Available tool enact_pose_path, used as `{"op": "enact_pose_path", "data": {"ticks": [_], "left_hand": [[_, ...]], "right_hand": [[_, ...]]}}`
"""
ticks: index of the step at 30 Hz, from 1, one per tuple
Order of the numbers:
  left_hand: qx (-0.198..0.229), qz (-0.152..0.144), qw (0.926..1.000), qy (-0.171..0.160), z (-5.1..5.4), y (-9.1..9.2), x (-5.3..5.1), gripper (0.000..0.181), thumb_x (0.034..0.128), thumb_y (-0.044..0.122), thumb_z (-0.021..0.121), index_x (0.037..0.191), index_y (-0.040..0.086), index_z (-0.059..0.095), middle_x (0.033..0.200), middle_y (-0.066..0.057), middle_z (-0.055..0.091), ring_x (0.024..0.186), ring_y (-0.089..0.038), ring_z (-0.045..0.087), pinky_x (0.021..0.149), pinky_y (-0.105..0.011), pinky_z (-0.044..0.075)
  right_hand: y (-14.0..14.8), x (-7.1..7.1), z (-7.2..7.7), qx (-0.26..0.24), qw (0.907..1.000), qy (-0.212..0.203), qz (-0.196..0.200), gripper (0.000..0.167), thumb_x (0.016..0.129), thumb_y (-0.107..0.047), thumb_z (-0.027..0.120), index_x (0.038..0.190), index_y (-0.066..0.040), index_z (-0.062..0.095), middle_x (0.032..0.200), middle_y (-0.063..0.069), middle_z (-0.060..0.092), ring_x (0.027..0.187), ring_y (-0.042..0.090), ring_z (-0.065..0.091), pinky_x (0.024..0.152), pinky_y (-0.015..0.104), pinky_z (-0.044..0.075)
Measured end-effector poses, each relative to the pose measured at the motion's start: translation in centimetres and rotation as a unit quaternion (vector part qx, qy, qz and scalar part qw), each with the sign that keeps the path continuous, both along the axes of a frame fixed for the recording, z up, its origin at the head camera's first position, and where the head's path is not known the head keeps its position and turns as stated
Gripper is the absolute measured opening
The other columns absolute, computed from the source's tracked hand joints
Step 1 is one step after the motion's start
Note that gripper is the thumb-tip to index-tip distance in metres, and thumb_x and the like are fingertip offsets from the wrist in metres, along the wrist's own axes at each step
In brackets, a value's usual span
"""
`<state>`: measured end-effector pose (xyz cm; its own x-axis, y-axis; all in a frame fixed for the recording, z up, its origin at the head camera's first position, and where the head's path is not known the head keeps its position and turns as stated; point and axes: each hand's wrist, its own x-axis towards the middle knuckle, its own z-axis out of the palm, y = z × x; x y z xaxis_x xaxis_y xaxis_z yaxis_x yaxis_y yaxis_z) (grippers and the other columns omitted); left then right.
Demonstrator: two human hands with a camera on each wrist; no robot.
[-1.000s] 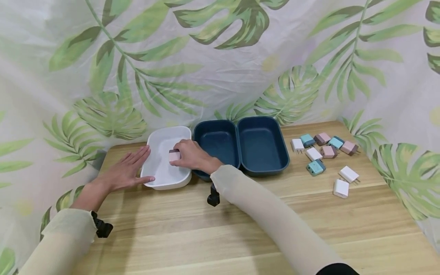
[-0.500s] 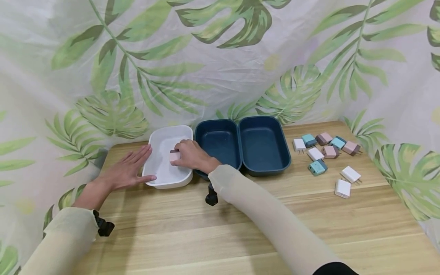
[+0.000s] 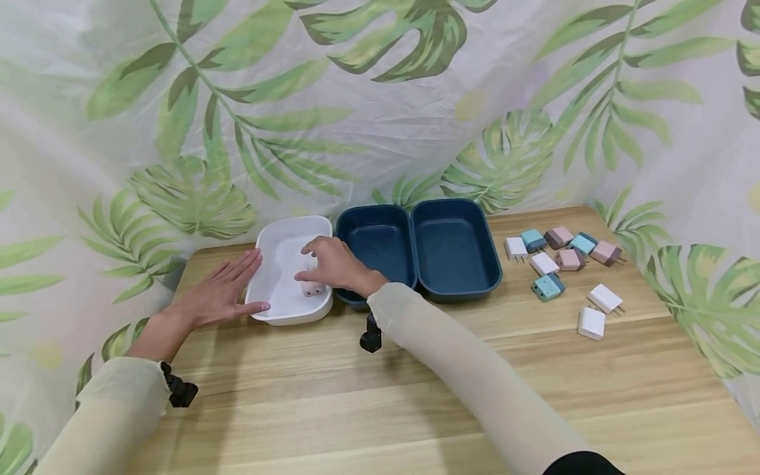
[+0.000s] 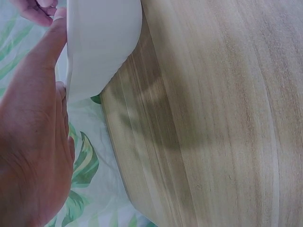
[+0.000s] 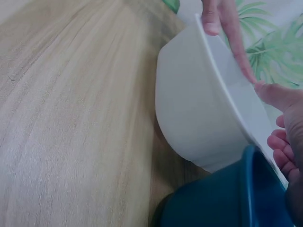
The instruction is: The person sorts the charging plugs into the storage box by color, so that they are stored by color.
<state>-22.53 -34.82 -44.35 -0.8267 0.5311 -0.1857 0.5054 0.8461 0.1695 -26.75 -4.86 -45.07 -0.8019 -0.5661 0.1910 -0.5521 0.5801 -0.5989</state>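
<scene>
A white bin (image 3: 277,280) stands at the left of the table. My left hand (image 3: 216,295) rests against its left rim with straight fingers; the left wrist view also shows this hand (image 4: 35,127) along the bin wall. Over the bin's right side is my right hand (image 3: 341,266), thumb and fingers parted with nothing between them. Below its thumb a small pale plug adapter (image 3: 313,288) lies inside the bin, partly covered by the hand. In the right wrist view, the bin's side hides the adapter.
Two dark blue bins, a middle one (image 3: 380,234) and a right one (image 3: 456,251), stand beside the white bin. Several loose adapters in white, teal and pink lie at the right, including a teal one (image 3: 547,287) and a white one (image 3: 591,324). A patterned cloth (image 3: 380,119) hangs behind the table.
My right hand has let go of the pink and brown plug adapter, which now lies in the white bin. Its fingers have spread apart. The left hand has stayed put.
</scene>
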Motion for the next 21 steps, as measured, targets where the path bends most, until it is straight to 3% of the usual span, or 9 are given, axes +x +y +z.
{"op": "enact_pose_path", "data": {"ticks": [6, 11, 15, 21], "left_hand": [[0.005, -0.002, 1.0000, 0.006, 0.0, 0.0, -0.1, 0.107, 0.0994, 0.062, 0.064, 0.169, 0.001, 0.010, 0.177, -0.020, 0.007, 0.161, -0.046, 0.013, 0.127, -0.065, 0.013], [0.001, -0.002, 1.0000, 0.009, -0.1, 0.1, -0.2, 0.107, 0.0991, 0.062, 0.064, 0.169, 0.001, 0.010, 0.177, -0.020, 0.008, 0.161, -0.046, 0.013, 0.127, -0.066, 0.014], [-0.003, -0.001, 1.0000, 0.006, -0.1, 0.1, -0.3, 0.108, 0.0990, 0.063, 0.063, 0.170, 0.002, 0.009, 0.177, -0.019, 0.007, 0.161, -0.046, 0.013, 0.128, -0.065, 0.013], [-0.007, -0.004, 1.0000, 0.005, 0.0, 0.1, -0.3, 0.109, 0.0990, 0.063, 0.063, 0.169, 0.001, 0.009, 0.177, -0.020, 0.007, 0.162, -0.044, 0.012, 0.127, -0.065, 0.014]], "right_hand": [[1.2, 0.3, 0.7, -0.033, 0.9994, -0.006, 0.004, 0.055, 0.090, -0.044, 0.085, 0.130, -0.007, 0.075, 0.125, 0.006, 0.076, 0.114, 0.022, 0.071, 0.089, 0.021, 0.055], [2.5, 0.8, 1.7, -0.061, 0.9973, -0.016, 0.037, 0.054, 0.089, -0.039, 0.087, 0.131, -0.008, 0.075, 0.127, 0.007, 0.076, 0.116, 0.021, 0.069, 0.096, 0.023, 0.053], [4.0, 0.9, 2.2, -0.102, 0.9919, -0.032, 0.069, 0.053, 0.087, -0.032, 0.090, 0.131, -0.007, 0.074, 0.127, 0.007, 0.075, 0.116, 0.019, 0.067, 0.101, 0.032, 0.055], [7.0, 1.1, 2.9, -0.145, 0.9841, -0.058, 0.086, 0.050, 0.088, -0.026, 0.090, 0.132, -0.008, 0.074, 0.127, 0.006, 0.074, 0.116, 0.023, 0.068, 0.105, 0.037, 0.055]]}}
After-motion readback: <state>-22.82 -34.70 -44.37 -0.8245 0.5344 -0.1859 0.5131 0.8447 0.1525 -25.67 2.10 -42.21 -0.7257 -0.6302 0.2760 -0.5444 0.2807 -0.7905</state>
